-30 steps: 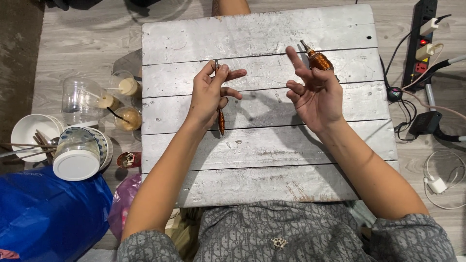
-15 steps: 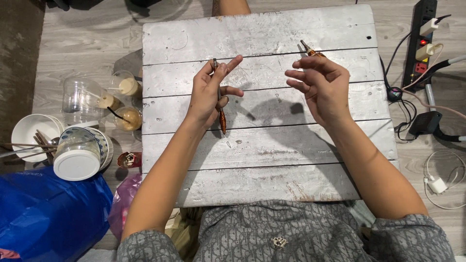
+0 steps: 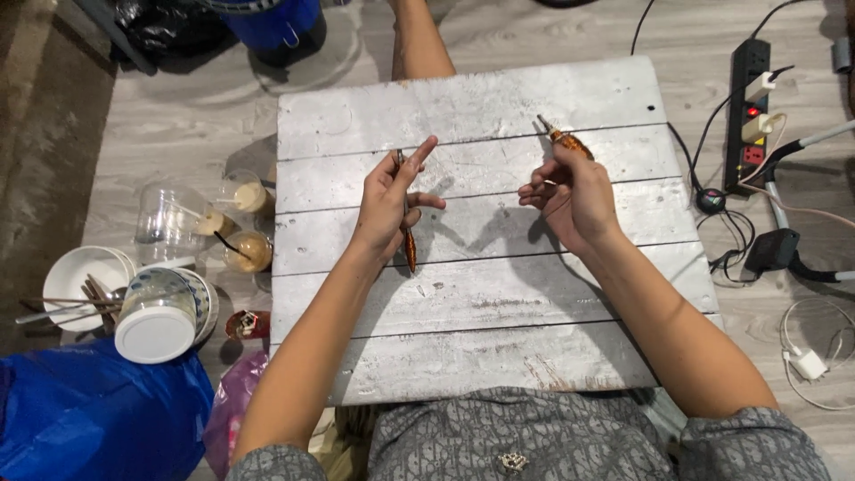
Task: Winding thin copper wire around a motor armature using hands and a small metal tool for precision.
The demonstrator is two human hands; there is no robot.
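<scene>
My left hand [image 3: 392, 200] hovers over the white plank board [image 3: 481, 356] and grips a slim tool with a red-brown handle [image 3: 410, 249]; its metal tip sticks up by my raised index finger. My right hand [image 3: 570, 191] is curled around a second tool with an orange-brown handle and metal tip [image 3: 561, 141], which points toward the far edge. The two hands are a hand's width apart. My forearms reach in from the near edge.
Left of the board on the floor stand plastic cups with a pale drink [image 3: 240, 196], white bowls [image 3: 80, 276], a lidded tub [image 3: 156, 316] and a blue bag [image 3: 80, 419]. A power strip [image 3: 746, 116] with cables lies on the right. Another person's arm [image 3: 419, 40] shows at the far edge.
My right hand went from fingers spread to curled around its tool, turning palm-down. My left index finger straightened out. Both hands stayed over the same part of the board.
</scene>
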